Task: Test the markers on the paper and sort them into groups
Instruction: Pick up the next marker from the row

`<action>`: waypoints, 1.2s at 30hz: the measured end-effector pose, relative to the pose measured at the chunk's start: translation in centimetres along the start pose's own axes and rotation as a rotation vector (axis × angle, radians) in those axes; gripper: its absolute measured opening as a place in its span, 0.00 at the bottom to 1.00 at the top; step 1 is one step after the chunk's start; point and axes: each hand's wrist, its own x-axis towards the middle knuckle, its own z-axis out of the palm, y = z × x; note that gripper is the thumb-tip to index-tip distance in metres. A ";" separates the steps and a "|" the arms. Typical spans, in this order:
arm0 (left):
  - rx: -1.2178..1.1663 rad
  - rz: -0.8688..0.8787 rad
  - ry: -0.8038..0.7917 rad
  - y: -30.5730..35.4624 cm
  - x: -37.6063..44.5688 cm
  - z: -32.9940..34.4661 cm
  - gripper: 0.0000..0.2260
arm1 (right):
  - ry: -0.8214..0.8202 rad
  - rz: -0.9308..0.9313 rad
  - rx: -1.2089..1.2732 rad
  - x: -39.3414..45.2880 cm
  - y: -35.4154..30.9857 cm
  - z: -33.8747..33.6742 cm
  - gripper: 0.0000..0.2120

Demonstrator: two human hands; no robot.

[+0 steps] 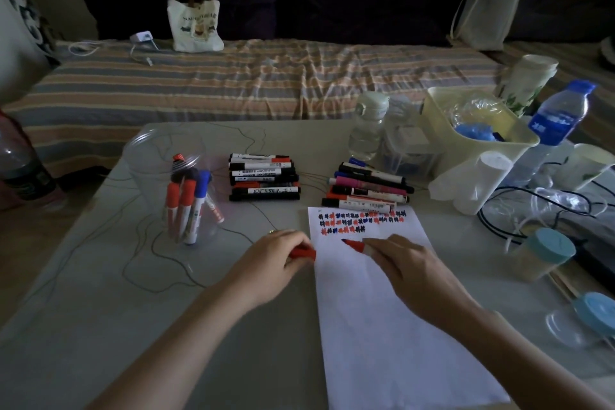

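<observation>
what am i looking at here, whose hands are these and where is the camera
There is no machine here: a person wears one camera on the head, looking forward and down at their own two bare hands.

They sit at a table with a sheet of paper that already carries rows of red, blue and black test scribbles.

The right hand holds an uncapped red marker, its tip at the paper. The left hand holds what looks like its red cap.

Further back lie two piles of markers, and a clear cup stands holding more. To the right are bottles and a tub.
</observation>
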 end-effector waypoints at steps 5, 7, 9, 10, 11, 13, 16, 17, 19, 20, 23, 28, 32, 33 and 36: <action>-0.023 -0.013 0.063 -0.8 1.3 0.8 0.07 | -0.016 0.050 0.130 0.0 -0.3 0.0 0.17; -0.030 -0.026 0.070 -0.8 1.7 1.4 0.07 | 0.008 0.153 0.260 0.6 -0.5 -0.3 0.19; -0.026 -0.043 0.087 -0.9 2.2 1.8 0.08 | 0.015 0.349 0.627 1.1 -0.8 -1.0 0.24; -0.021 -0.047 0.091 -1.0 2.4 2.0 0.10 | 0.029 0.461 0.906 1.2 -0.9 -1.4 0.26; -0.013 -0.047 0.084 -1.1 2.6 2.3 0.13 | 0.051 0.565 1.156 1.3 -0.9 -1.9 0.27; 0.008 -0.049 0.043 -1.4 2.8 2.7 0.19 | 0.084 0.676 1.361 1.5 -0.7 -2.7 0.23; 0.021 -0.047 0.019 -2.1 3.1 3.2 0.28 | 0.091 0.730 1.132 1.5 0.1 -2.3 0.12; 0.015 -0.047 0.026 -2.4 3.1 3.3 0.29 | 0.108 0.721 0.996 1.5 0.5 -1.8 0.11; 0.006 -0.053 0.031 -2.7 3.2 3.4 0.30 | 0.152 0.687 0.797 1.6 1.2 -1.1 0.12; -0.002 -0.060 0.029 -2.8 3.3 3.4 0.30 | 0.170 0.677 0.765 1.9 1.5 -0.8 0.13; -0.034 -0.070 0.026 -3.1 3.4 3.4 0.28 | 0.231 0.660 0.764 3.4 1.9 -0.6 0.11; -0.057 -0.069 0.040 -3.5 3.2 3.8 0.27 | 0.253 0.638 0.623 5.6 3.0 1.6 0.06; -0.090 -0.075 0.062 -3.7 3.3 3.9 0.26 | 0.281 0.713 0.581 5.1 3.9 3.3 0.07; -0.101 -0.079 0.064 -3.7 3.4 3.9 0.26 | 0.290 0.715 0.567 5.0 4.1 3.3 0.09; -0.123 -0.090 0.048 -3.6 3.5 3.7 0.25 | 0.288 0.675 0.487 4.9 3.9 3.3 0.13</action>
